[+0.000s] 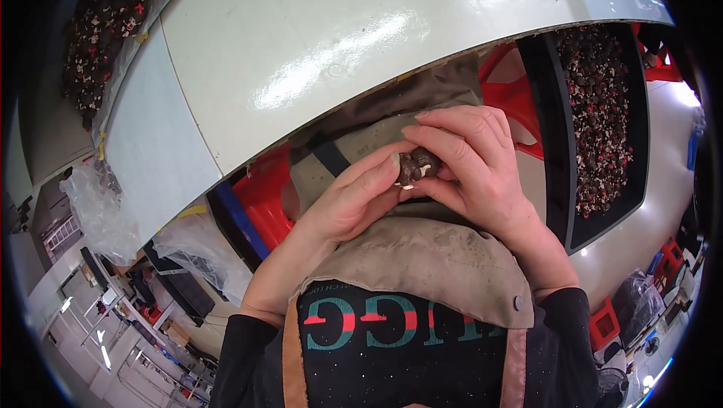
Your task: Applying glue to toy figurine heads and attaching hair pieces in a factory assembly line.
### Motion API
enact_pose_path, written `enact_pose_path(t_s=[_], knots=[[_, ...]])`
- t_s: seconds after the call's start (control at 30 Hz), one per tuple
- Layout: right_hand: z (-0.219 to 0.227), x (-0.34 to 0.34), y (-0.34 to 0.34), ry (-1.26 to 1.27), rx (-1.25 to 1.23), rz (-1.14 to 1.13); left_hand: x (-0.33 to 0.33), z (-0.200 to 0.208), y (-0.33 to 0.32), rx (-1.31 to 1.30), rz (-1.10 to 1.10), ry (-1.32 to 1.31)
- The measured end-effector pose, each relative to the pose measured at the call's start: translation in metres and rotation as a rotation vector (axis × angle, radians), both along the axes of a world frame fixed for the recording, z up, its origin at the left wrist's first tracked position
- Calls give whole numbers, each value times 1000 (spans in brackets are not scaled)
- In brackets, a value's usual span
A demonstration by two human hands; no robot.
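Note:
A small dark brown moulded piece point(407, 170) with rounded lumps and whitish bits is held between my hands, above the lap of my brown apron point(422, 246). My left hand point(348, 201) grips its left side, the thumb lying along it. From the right, my right hand point(482, 163) closes round the same piece, fingers curled over its top and thumb below. My fingers cover part of it, so its exact kind is unclear.
A pale worktable point(316, 54) curves across in front of me. At right, a black tray point(642, 129) holds many small dark, white and red pieces; a similar heap point(113, 39) lies far left. Red stools point(260, 197) and clear plastic bags point(102, 212) stand about.

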State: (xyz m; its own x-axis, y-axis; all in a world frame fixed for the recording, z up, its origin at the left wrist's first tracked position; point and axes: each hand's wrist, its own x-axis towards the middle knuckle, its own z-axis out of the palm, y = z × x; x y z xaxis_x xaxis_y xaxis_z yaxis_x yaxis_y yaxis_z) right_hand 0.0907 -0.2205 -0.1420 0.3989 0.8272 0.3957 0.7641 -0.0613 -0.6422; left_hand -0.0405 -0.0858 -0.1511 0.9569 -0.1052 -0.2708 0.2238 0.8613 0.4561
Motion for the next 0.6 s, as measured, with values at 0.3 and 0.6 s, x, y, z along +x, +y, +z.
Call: enact_pose_path(t_s=[0.3,0.6], knots=[[1,1,2,-55,18,43,-5,4,2,46,-26,24],[-5,-1,3,-48,89,56,-3,5,1,56,-12,28]])
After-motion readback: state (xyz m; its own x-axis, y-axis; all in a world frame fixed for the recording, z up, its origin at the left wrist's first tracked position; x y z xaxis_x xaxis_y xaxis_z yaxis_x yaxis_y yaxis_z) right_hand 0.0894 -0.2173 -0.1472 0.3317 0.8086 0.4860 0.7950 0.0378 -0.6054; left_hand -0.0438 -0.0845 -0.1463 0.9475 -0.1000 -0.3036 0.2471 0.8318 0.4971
